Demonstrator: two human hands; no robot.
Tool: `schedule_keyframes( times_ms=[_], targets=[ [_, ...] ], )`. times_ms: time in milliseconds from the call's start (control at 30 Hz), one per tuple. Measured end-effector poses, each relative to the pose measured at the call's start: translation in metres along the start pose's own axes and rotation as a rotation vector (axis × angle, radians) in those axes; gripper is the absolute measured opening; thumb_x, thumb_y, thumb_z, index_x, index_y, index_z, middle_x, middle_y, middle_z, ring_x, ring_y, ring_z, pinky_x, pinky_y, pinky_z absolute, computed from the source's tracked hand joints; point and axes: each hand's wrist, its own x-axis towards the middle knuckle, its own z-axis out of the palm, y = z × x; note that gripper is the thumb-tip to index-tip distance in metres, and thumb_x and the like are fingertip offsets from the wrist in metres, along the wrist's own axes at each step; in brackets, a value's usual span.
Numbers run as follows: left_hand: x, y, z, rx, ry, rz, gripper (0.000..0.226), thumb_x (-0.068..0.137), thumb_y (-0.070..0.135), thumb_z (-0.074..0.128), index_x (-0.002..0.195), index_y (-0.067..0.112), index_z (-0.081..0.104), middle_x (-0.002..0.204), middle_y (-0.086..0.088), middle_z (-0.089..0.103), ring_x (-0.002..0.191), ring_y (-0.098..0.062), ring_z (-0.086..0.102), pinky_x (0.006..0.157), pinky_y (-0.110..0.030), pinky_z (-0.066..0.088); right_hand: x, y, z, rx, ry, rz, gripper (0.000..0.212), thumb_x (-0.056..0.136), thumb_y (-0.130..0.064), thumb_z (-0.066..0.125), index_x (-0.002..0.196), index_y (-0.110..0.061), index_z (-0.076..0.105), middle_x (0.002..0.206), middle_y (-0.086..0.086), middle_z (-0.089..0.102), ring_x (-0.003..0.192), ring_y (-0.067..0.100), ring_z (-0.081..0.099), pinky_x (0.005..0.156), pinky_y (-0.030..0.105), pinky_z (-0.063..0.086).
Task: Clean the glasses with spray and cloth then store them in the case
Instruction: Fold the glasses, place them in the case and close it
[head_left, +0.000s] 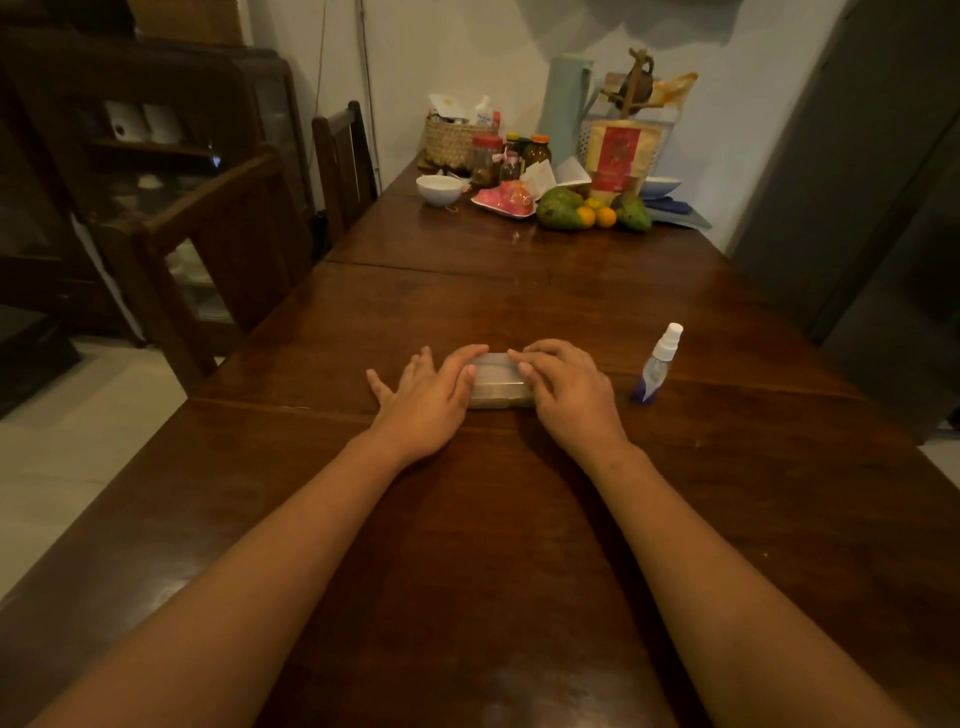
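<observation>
Sitting mid wooden table (519, 312), translucent case (498, 382) looks closed. Left hand (431, 395) & right hand (566, 389) curl fingers round its ends. Prob. light, stiff, slick plastic; grip the ends, lift lid at front edge. Spray bottle (657, 364) stands near, to the right.

Table (467, 519): case (500, 382), spray bottle (657, 364), bowl (439, 188), fruit (592, 210).

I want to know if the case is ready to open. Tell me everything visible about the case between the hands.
The pale, translucent rectangular plastic case lies flat and looks closed on the dark wooden table. Its contents are too blurred to tell. The left hand holds its left end, the right hand its right end, both curling over its far edge.
</observation>
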Motion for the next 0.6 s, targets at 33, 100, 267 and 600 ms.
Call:
schedule_keyframes(
  times_ms=[33,100,267,600],
  targets=[
    [0.004,0.000,0.000,-0.008,-0.009,-0.031,0.044,0.100,0.061,0.005,0.141,0.061,0.020,0.162,-0.018,0.019,0.151,-0.034,0.010,0.107,-0.072,-0.009,0.002,0.001,0.000,0.024,0.006,0.002,0.032,0.104,-0.039,0.046,0.132,-0.035,0.061,0.134,-0.011,0.055,0.130,0.012,0.043,0.106,0.048,0.039],
    [0.008,0.005,-0.002,-0.003,-0.015,-0.060,0.042,0.102,0.056,0.009,0.141,0.059,0.024,0.163,-0.019,0.014,0.151,-0.036,0.005,0.108,-0.072,-0.008,0.006,0.002,-0.001,0.044,0.020,-0.003,0.033,0.103,-0.039,0.049,0.130,-0.030,0.065,0.131,-0.008,0.060,0.125,0.014,0.049,0.103,0.048,0.043],
    [0.010,0.015,0.010,0.191,0.117,0.029,0.045,0.104,0.050,0.010,0.147,0.050,0.019,0.166,-0.012,-0.002,0.151,-0.037,-0.005,0.108,-0.074,-0.006,0.010,0.006,0.003,-0.097,0.028,-0.060,0.035,0.105,-0.032,0.046,0.135,-0.021,0.061,0.140,0.001,0.061,0.136,0.020,0.049,0.117,0.044,0.033],
    [0.007,0.021,0.013,0.408,0.234,0.114,0.045,0.105,0.045,0.020,0.150,0.042,0.024,0.166,-0.007,0.002,0.151,-0.033,0.003,0.110,-0.073,0.001,0.012,0.000,-0.011,-0.187,-0.164,-0.036,0.040,0.108,-0.024,0.038,0.146,-0.027,0.047,0.156,0.000,0.043,0.147,0.019,0.033,0.122,0.041,0.024]
  ],
)
